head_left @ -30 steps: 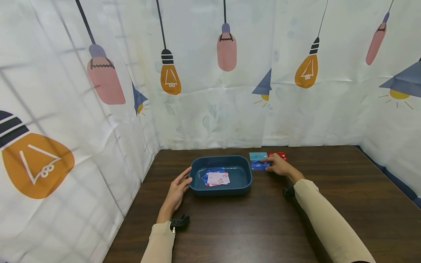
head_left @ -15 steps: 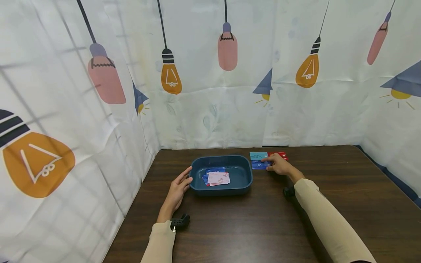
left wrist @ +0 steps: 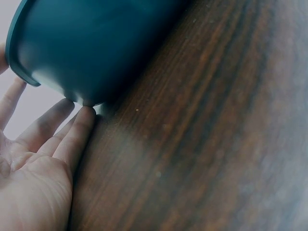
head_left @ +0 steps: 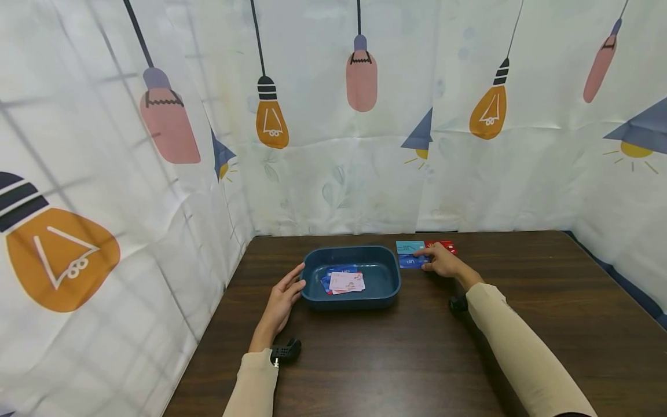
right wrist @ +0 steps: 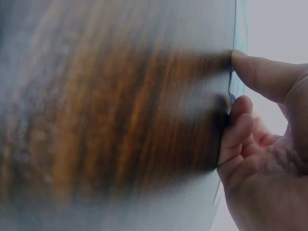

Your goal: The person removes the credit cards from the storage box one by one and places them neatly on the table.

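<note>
My left hand (head_left: 280,302) rests its extended fingertips against the left end of a dark teal plastic bin (head_left: 350,303); the left wrist view shows these fingertips touching the bin's outer wall (left wrist: 91,48). Inside the bin, a pink patterned card (head_left: 346,281) tops a small, uneven pile with blue cards (head_left: 341,269). Right of the bin, my right hand (head_left: 444,262) reaches its index finger onto a blue card (head_left: 409,262) lying flat on the table. Its thumb is down by the cards, and its other fingers curl beneath the palm in the right wrist view.
A light blue card (head_left: 409,246) lies just behind the blue one, and a red card (head_left: 451,249) is partly hidden by my right hand. The dark wooden table (head_left: 375,365) meets a white curtain (head_left: 333,191) printed with lamps at its back edge.
</note>
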Demonstrator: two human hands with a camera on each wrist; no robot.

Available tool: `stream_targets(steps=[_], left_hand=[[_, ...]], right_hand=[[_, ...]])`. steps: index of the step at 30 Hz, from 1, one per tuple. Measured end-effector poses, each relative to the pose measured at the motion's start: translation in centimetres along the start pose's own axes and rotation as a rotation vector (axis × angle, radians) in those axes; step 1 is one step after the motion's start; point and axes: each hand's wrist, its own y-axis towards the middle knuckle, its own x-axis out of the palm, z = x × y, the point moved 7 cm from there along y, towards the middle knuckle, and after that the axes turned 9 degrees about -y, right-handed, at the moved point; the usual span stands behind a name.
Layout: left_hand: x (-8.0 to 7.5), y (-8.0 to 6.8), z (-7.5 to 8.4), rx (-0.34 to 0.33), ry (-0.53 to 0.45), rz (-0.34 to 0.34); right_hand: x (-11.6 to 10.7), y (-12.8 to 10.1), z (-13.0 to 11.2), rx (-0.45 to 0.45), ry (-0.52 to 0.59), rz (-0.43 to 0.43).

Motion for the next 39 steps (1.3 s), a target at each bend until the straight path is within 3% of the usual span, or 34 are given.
stream_targets(steps=[9, 16, 27, 39], left_hand=[[0.0, -0.1, 0.0, -0.010, 0.005, 0.008], [-0.1, -0.1, -0.2, -0.016, 0.008, 0.014], [-0.1, 0.1, 0.0, -0.010, 0.006, 0.020], [-0.1, 0.0, 0.0, -0.010, 0.013, 0.013]], right_hand=[[0.2, 0.0, 0.0, 0.001, 0.052, 0.010], [-0.5, -0.7, -0.7, -0.042, 0.147, 0.093], [-3.0, -0.7, -8.3, -0.141, 0.263, 0.177], [-0.7, 0.4, -14.4, -0.230, 0.259, 0.103]])
